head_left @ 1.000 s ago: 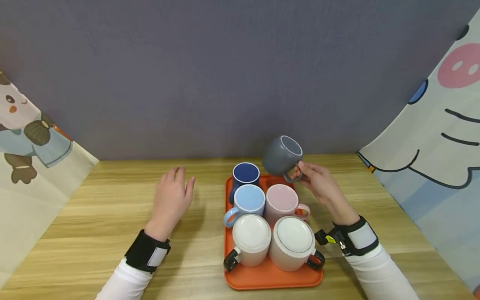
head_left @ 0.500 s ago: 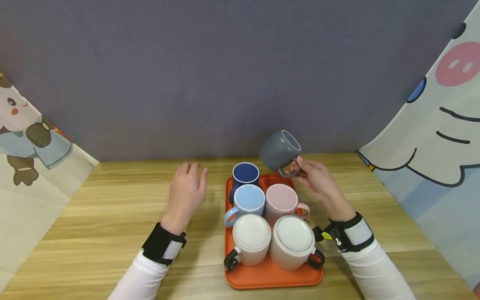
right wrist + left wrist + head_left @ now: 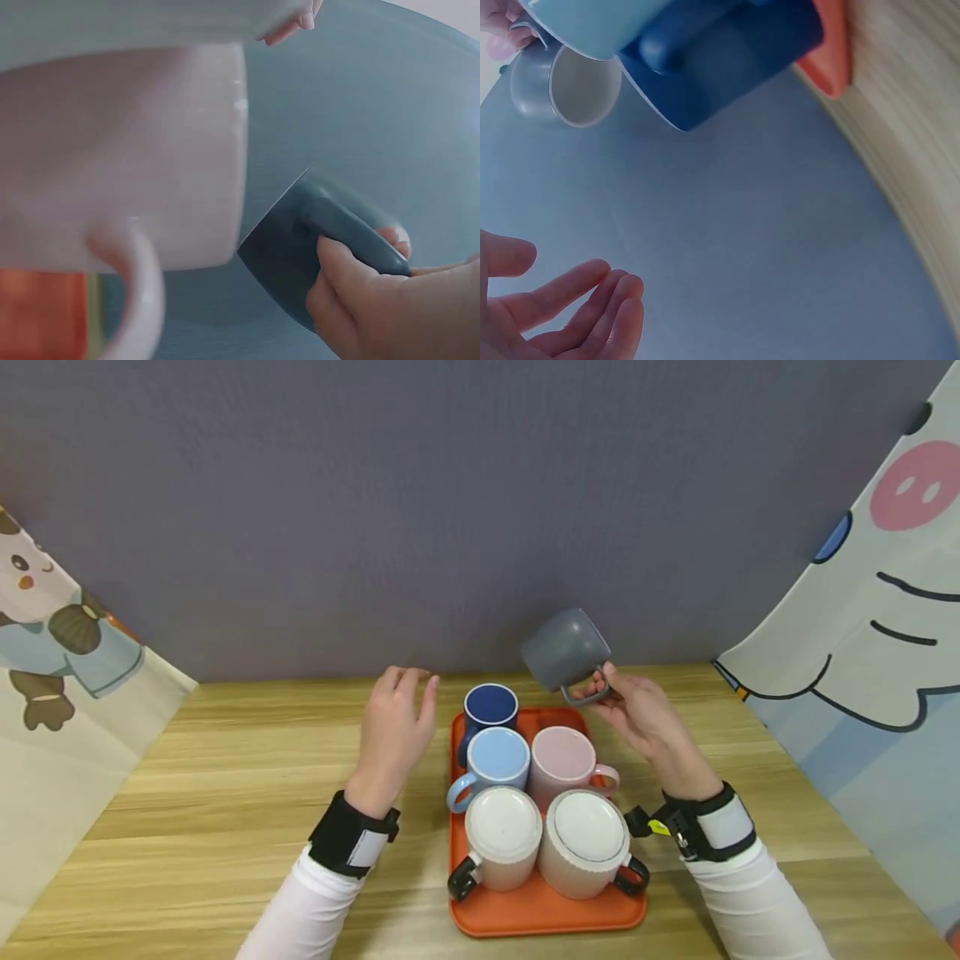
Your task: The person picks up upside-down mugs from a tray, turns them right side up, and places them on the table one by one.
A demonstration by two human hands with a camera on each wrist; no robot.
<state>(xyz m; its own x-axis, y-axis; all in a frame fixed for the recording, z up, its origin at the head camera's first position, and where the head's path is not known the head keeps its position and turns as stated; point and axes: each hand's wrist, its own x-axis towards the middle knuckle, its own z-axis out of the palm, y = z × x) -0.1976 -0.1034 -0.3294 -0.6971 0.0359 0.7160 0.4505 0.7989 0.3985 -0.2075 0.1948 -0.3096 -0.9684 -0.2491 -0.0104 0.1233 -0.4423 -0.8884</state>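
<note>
Broadly, a grey wall [image 3: 480,510] rises behind the orange tray [image 3: 540,920], which rests on a wood-grained tabletop [image 3: 225,827]. Well to the right of the tray hangs a right printed sheet [image 3: 862,652] with a pink oval, and well to its left a left printed sheet [image 3: 45,793] with a cartoon figure. White sleeves [image 3: 757,902] reach in from both sides of the tray. Left of the tray's far end is the left hand [image 3: 393,731], its fingers gently bent and the thumb held apart, with nothing between them. The right hand [image 3: 648,722], by the tray's far right corner, has its fingers and thumb pinched on the handle of a grey mug [image 3: 562,647]. That mug is held tilted above the tray's far end, and the left wrist view shows its pale inside. On the tray's near part sit a left white mug [image 3: 502,839] and a right white mug [image 3: 583,843], both base up with black handles. At the tray's middle, a pink mug [image 3: 562,756] stands right of a light blue mug [image 3: 498,758]; a dark blue mug [image 3: 491,706] is at its far left. Black wrist straps [image 3: 337,839] circle both wrists.
</note>
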